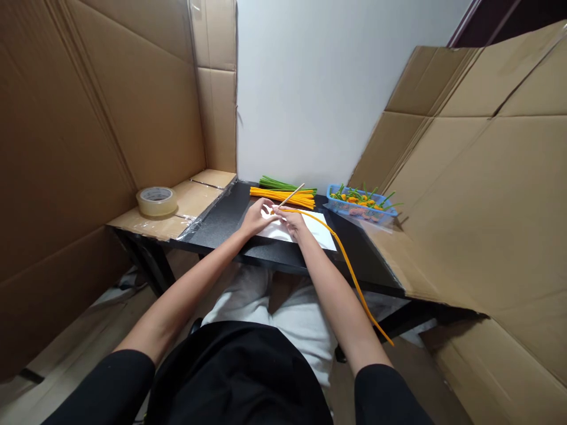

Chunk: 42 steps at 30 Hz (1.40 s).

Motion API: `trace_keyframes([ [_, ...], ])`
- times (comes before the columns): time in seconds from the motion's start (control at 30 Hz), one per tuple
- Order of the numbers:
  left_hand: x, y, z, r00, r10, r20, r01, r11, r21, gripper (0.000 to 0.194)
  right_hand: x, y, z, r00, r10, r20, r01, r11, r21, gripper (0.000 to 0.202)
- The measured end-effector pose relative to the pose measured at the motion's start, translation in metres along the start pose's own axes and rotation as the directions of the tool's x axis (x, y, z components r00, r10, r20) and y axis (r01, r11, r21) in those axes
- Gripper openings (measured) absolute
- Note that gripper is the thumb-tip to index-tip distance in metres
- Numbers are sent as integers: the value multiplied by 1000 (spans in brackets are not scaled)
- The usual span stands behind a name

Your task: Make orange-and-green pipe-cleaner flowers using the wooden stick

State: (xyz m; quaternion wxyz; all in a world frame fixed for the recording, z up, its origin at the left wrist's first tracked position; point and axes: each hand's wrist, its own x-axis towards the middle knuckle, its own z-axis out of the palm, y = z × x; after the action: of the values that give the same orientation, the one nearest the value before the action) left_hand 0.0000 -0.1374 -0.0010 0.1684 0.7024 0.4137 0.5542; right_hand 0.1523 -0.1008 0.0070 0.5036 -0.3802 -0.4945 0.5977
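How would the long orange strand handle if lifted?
The orange strand is probably light, being so thin. It likely bends easily, given its long curve, but may keep some spring, since its free end slants outward.

A black table [212,225] stands against a plain pale wall [328,88], flanked by tall, creased cardboard panels [133,88]; the shadowed floor [86,348] below is perhaps wood planks, hard to make out.
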Motion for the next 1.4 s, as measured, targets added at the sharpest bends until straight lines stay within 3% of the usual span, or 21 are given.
trace_keyframes([
  [0.1,-3,5,1,986,167,19,-167,961,222,36,-3,-1,2,1000,12,4,-12,1000,24,40],
  [0.2,-4,3,3,989,139,-43,-121,952,281,25,-7,-3,3,999,24,25,-25,999,36,42],
  [0.4,-4,-2,6,993,104,-56,-89,970,227,14,-9,-3,4,999,41,8,-41,999,15,38],
  [0.6,-1,-4,4,988,-94,-123,97,995,22,24,-6,-2,2,998,65,-16,-65,998,-17,27],
  [0.77,1,-8,3,990,-133,-54,124,982,-141,20,-8,-7,0,997,77,3,-77,997,-29,37],
  [0.93,0,-6,3,998,-21,-60,20,1000,-12,14,-9,-9,-1,998,64,-19,-64,997,-45,47],
  [1.07,0,-5,3,996,-28,-86,32,998,55,7,-9,-7,-2,998,39,-50,-43,997,-70,48],
  [1.13,0,-5,3,996,-64,-70,64,998,4,6,-9,-7,-1,998,41,-46,-44,996,-80,49],
  [1.23,3,-7,4,991,-135,-13,130,971,-202,14,-10,-9,-2,998,64,-9,-64,995,-82,50],
  [1.4,4,-9,4,964,-228,133,264,822,-504,36,-11,-14,-4,986,116,119,-110,992,-56,41],
])
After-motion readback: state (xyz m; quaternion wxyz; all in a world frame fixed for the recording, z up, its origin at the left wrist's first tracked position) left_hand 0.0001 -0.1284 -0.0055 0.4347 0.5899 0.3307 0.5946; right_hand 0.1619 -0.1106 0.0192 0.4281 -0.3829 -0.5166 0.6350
